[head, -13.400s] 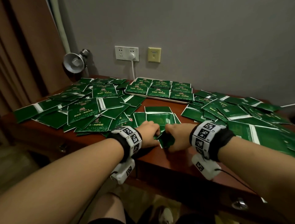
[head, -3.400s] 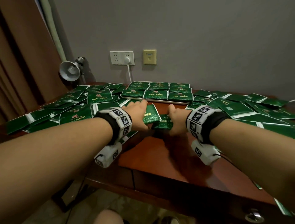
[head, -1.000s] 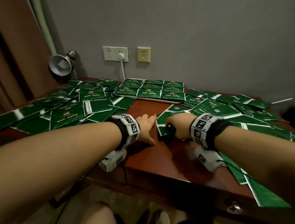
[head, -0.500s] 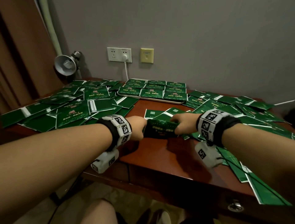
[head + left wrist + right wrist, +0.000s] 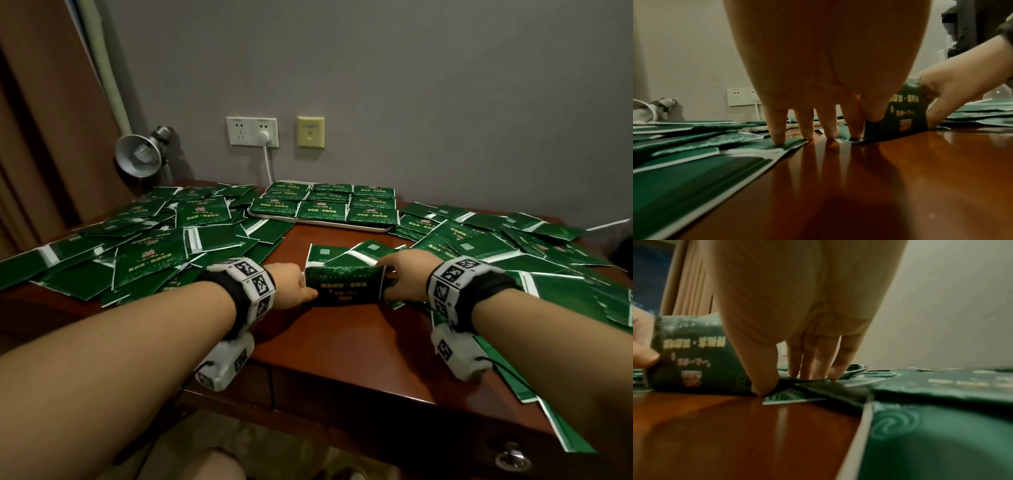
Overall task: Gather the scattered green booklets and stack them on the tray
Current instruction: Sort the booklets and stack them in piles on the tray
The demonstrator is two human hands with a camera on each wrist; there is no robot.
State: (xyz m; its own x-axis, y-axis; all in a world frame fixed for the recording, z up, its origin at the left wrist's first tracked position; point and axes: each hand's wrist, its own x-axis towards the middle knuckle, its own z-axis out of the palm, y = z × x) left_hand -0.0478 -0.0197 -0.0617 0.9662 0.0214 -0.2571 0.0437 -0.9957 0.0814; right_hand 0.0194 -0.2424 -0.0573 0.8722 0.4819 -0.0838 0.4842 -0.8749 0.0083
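A small stack of green booklets stands on its long edge on the wooden desk, printed cover facing me. My left hand pinches its left end, thumb in front and index finger behind. My right hand pinches the right end the same way. In both wrist views the fingers point down to the desk beside the stack. The white tray lies at the back by the wall, covered with rows of booklets.
Loose booklets cover the desk's left side and right side, some overhanging the front right edge. Bare wood lies between me and the stack. A metal lamp and a wall socket are behind.
A second ago my hands were gathering booklets lying flat on the desk. Now the stack stands upright on its edge between both hands, where it has stayed for half a second.
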